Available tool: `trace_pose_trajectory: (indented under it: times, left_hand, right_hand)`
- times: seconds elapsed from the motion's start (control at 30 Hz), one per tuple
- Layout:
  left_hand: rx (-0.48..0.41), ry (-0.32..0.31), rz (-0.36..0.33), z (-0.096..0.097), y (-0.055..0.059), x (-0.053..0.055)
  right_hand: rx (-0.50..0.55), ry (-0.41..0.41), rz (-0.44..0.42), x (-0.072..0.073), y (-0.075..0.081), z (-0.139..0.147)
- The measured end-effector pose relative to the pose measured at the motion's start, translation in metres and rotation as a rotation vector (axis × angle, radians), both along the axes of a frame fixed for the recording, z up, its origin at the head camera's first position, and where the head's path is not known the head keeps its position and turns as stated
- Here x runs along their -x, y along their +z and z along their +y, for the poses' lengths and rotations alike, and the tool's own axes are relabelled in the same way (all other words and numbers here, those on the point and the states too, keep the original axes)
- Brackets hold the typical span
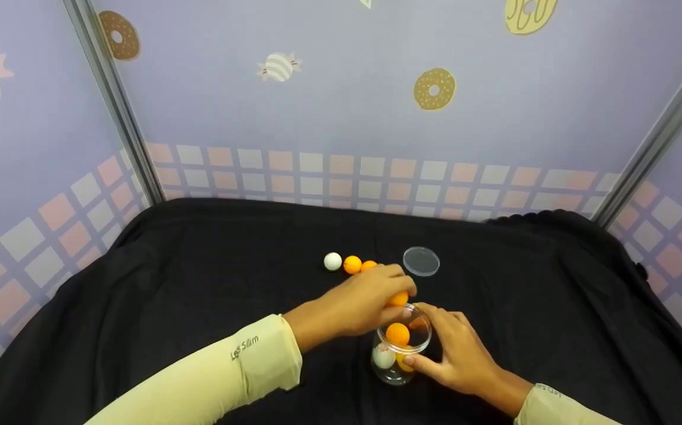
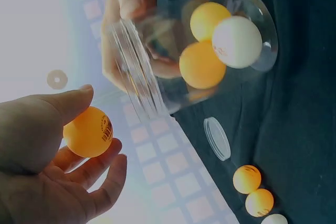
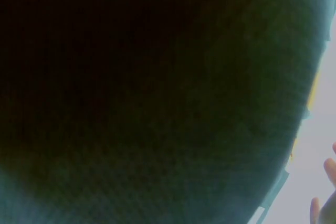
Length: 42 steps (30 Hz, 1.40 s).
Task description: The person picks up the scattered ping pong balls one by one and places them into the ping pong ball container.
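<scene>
My left hand [image 1: 370,298] pinches an orange ping-pong ball [image 2: 88,131] between thumb and fingers, close over the mouth of a clear plastic jar [image 1: 393,378]. Around the jar's side and rim, my right hand [image 1: 462,354] keeps its grip, thumb in front and fingers behind. Inside the jar lie a white ball [image 2: 237,42] and orange balls [image 2: 202,65], plain in the left wrist view. Dark cloth fills most of the right wrist view, hiding the right hand's work there.
Beyond the left hand, a white ball [image 1: 333,261] and two orange balls [image 1: 352,264] sit in a row on the black cloth [image 1: 229,265]. The jar's clear round lid [image 1: 421,261] lies to their right. Patterned wall panels [image 1: 341,118] rise behind the table.
</scene>
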<state>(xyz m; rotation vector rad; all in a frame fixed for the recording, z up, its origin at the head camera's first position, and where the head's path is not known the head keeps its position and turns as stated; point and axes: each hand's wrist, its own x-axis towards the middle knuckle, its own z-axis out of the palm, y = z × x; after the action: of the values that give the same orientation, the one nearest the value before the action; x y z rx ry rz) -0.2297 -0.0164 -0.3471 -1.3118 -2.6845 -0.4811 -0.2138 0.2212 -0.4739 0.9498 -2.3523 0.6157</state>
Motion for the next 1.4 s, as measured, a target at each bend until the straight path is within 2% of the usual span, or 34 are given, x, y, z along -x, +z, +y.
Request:
trace_pose_trajectory:
  times: [0.13,0.33,0.43,0.6,0.87,1.17,1.4]
  left_hand:
    - [0.012,-0.032,0.022,0.004,-0.003,-0.006]
    - [0.038,-0.096,0.082,0.008,-0.011,-0.016]
    - [0.037,-0.126,0.110,0.009,-0.017,-0.019]
    - [0.049,-0.141,0.161,0.010,-0.023,-0.021]
    - [0.037,-0.147,0.135,0.009,-0.026,-0.019]
    - [0.041,-0.138,0.140,0.009,-0.027,-0.019]
    - [0.023,-0.143,0.094,0.009,-0.027,-0.018]
  right_hand:
    - [-0.010,-0.004,-0.017,-0.001,0.000,0.000]
    - [0.000,0.007,0.041,0.000,-0.001,0.000]
    - [0.008,0.008,0.038,-0.001,-0.001,0.001]
    - [0.019,0.009,0.021,-0.001,-0.001,0.000]
    - [0.015,0.007,0.017,0.000,-0.001,-0.001]
    - [0.025,0.015,0.038,0.001,0.000,-0.001]
    - [0.021,0.021,0.032,0.001,0.000,0.000]
